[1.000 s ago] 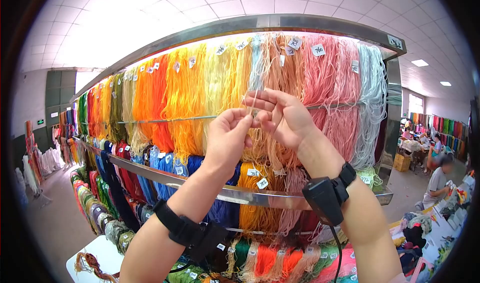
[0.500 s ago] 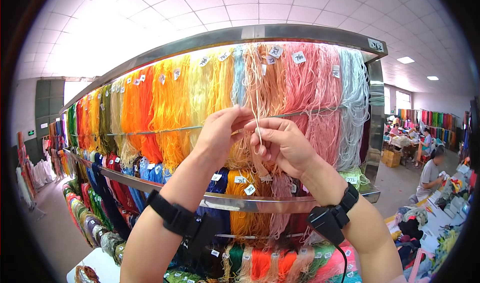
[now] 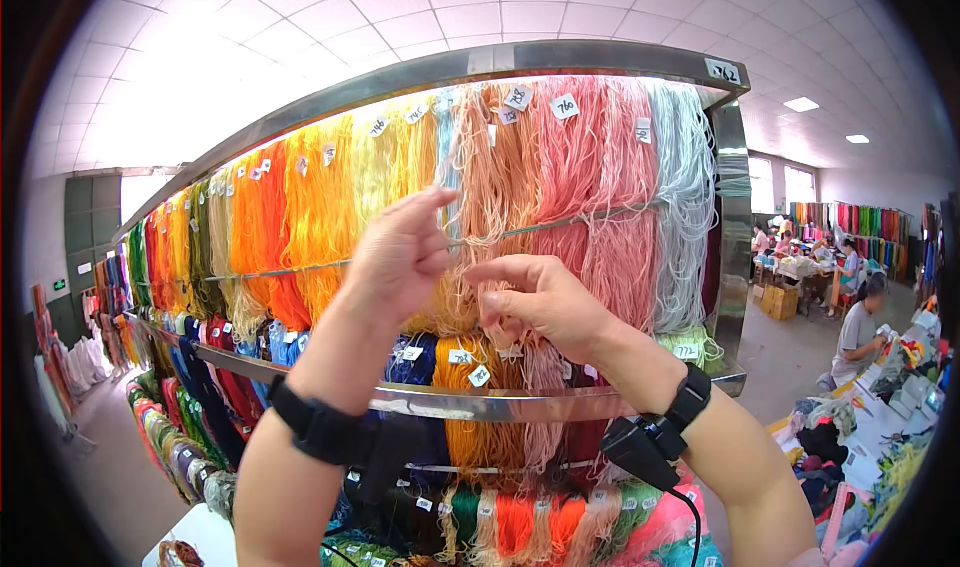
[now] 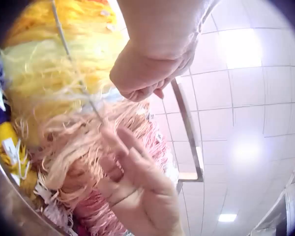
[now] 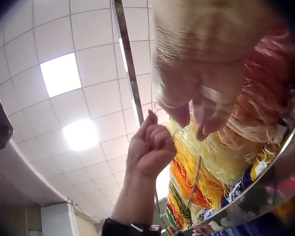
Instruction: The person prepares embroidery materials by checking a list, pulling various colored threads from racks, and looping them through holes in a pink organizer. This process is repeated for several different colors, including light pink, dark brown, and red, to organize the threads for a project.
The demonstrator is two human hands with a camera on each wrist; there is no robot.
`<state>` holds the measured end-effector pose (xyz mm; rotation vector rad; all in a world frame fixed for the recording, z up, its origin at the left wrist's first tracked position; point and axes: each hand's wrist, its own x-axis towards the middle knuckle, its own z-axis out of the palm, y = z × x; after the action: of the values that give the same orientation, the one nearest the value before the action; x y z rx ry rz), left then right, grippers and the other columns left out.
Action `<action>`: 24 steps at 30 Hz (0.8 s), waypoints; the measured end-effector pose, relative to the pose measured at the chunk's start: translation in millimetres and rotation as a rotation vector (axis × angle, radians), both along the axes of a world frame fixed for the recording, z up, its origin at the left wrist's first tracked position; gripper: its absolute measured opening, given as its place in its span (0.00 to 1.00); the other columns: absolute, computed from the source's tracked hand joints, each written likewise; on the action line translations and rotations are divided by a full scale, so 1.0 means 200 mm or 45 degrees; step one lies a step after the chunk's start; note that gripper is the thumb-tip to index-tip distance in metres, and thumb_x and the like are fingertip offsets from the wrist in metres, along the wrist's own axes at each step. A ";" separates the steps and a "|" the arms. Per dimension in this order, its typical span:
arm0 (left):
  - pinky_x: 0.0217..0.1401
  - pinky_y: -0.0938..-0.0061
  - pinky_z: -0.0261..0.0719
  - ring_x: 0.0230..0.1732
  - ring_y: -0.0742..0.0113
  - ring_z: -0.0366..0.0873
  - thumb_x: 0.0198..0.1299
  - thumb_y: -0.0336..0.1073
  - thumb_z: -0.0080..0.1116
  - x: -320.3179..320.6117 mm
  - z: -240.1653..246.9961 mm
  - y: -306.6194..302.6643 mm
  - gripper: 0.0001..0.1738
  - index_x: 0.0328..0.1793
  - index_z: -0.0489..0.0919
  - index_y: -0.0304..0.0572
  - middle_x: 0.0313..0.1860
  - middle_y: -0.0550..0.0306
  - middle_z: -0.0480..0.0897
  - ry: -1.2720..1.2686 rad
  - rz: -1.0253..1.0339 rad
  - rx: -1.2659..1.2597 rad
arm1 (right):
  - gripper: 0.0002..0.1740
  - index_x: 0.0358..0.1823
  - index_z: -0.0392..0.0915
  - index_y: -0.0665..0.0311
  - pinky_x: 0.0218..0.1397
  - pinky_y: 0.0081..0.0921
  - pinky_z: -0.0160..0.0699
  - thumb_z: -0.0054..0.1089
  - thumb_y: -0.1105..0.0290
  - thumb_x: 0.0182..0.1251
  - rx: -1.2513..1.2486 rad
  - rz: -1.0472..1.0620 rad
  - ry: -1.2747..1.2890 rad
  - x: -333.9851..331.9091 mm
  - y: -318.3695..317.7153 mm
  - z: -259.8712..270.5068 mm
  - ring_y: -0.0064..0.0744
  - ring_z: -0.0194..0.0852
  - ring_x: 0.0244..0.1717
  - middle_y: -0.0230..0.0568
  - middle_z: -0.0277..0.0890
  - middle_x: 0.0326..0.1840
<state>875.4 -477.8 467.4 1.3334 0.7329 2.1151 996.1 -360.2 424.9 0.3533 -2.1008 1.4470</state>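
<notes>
My left hand point(image 3: 395, 257) is raised in front of the hanging yarn, its fingers curled and the thumb and index finger pinched together. In the right wrist view, a thin pale thread point(image 5: 154, 106) shows at the pinched tips of my left hand point(image 5: 150, 150). Lower and to the right, my right hand point(image 3: 555, 307) has loosely bent fingers, with a gap between thumb and index; the left wrist view shows its fingers point(image 4: 132, 155) spread, apart from the left hand. Peach skeins point(image 3: 495, 157) hang behind both hands.
A metal rack rail point(image 3: 480, 401) crosses below the hands, and the top beam point(image 3: 560, 55) spans above. Pink skeins point(image 3: 575, 167) and yellow skeins point(image 3: 375, 177) with number tags hang close behind. A seated person point(image 3: 858, 337) is beside a cluttered table at the right.
The hands have moved apart, the left going up and leftward. The pale strands seen upright between them half a second ago no longer show there. The rack has shifted left in the head view.
</notes>
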 end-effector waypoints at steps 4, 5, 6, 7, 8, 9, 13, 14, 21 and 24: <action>0.09 0.87 0.46 0.09 0.86 0.50 0.59 0.32 0.50 -0.12 -0.17 -0.45 0.05 0.38 0.73 0.40 0.12 0.76 0.55 0.038 0.418 -0.082 | 0.15 0.48 0.70 0.70 0.28 0.15 0.74 0.52 0.75 0.58 -0.023 -0.091 0.055 -0.02 0.04 0.01 0.19 0.73 0.33 0.33 0.73 0.33; 0.08 0.88 0.46 0.09 0.87 0.50 0.59 0.32 0.49 -0.17 -0.27 -0.62 0.04 0.37 0.72 0.42 0.11 0.76 0.56 -0.004 0.547 -0.142 | 0.13 0.45 0.71 0.70 0.28 0.16 0.74 0.52 0.76 0.58 -0.047 -0.130 0.104 -0.03 0.05 0.02 0.20 0.74 0.32 0.34 0.74 0.33; 0.06 0.89 0.46 0.08 0.88 0.51 0.59 0.32 0.48 -0.35 -0.44 -0.81 0.02 0.36 0.72 0.45 0.11 0.76 0.56 -0.124 0.629 -0.097 | 0.11 0.43 0.72 0.70 0.28 0.16 0.75 0.51 0.76 0.58 -0.078 -0.133 0.135 -0.04 0.05 0.03 0.21 0.74 0.32 0.34 0.74 0.33; 0.05 0.89 0.43 0.07 0.88 0.50 0.59 0.33 0.49 -0.45 -0.60 -1.05 0.02 0.37 0.71 0.47 0.11 0.76 0.58 -0.187 0.666 -0.192 | 0.09 0.41 0.73 0.70 0.28 0.16 0.75 0.51 0.76 0.58 -0.109 -0.139 0.168 -0.04 0.05 0.05 0.21 0.74 0.32 0.35 0.74 0.33; 0.10 0.89 0.56 0.11 0.84 0.61 0.59 0.33 0.48 -0.63 -0.82 -1.35 0.04 0.39 0.71 0.46 0.16 0.72 0.68 -0.376 0.937 -0.244 | 0.09 0.40 0.73 0.70 0.29 0.16 0.75 0.51 0.76 0.58 -0.123 -0.156 0.199 -0.05 0.05 0.06 0.22 0.74 0.31 0.36 0.74 0.33; 0.28 0.83 0.74 0.28 0.74 0.75 0.59 0.35 0.47 -0.81 -1.13 -1.69 0.11 0.48 0.70 0.42 0.35 0.57 0.77 -0.600 1.147 -0.183 | 0.08 0.39 0.73 0.70 0.29 0.17 0.75 0.51 0.76 0.58 -0.133 -0.176 0.233 -0.06 0.05 0.08 0.22 0.74 0.31 0.36 0.75 0.33; 0.36 0.84 0.71 0.39 0.72 0.73 0.64 0.38 0.34 -0.86 -1.91 -2.82 0.21 0.61 0.62 0.36 0.56 0.55 0.68 -0.088 1.927 -0.241 | 0.08 0.38 0.73 0.71 0.30 0.17 0.76 0.51 0.75 0.58 -0.171 -0.277 0.331 -0.16 0.07 0.18 0.23 0.74 0.30 0.38 0.75 0.32; 0.33 0.85 0.70 0.37 0.73 0.73 0.64 0.38 0.34 -0.78 -1.83 -2.77 0.21 0.61 0.62 0.37 0.54 0.56 0.69 -0.237 1.901 -0.093 | 0.08 0.37 0.73 0.71 0.31 0.17 0.76 0.52 0.74 0.58 -0.161 -0.337 0.351 -0.19 0.07 0.20 0.25 0.74 0.29 0.38 0.75 0.31; 0.07 0.87 0.43 0.09 0.83 0.47 0.64 0.39 0.40 -0.89 -1.11 -2.35 0.08 0.40 0.70 0.47 0.14 0.72 0.53 -0.825 1.150 0.245 | 0.04 0.26 0.75 0.66 0.17 0.15 0.67 0.58 0.73 0.52 -0.145 -0.629 0.276 -0.41 0.06 0.29 0.22 0.70 0.19 0.35 0.72 0.21; 0.04 0.88 0.40 0.06 0.86 0.45 0.61 0.37 0.46 -0.70 -0.73 -1.69 0.06 0.39 0.73 0.46 0.09 0.75 0.52 -0.632 0.864 0.023 | 0.04 0.25 0.74 0.65 0.14 0.16 0.64 0.58 0.72 0.52 -0.175 -0.636 0.378 -0.46 0.09 0.30 0.21 0.69 0.16 0.34 0.72 0.19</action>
<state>734.7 -816.3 322.2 0.5340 1.0372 2.8196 904.9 -342.4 484.8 -0.0167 -1.6846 1.1508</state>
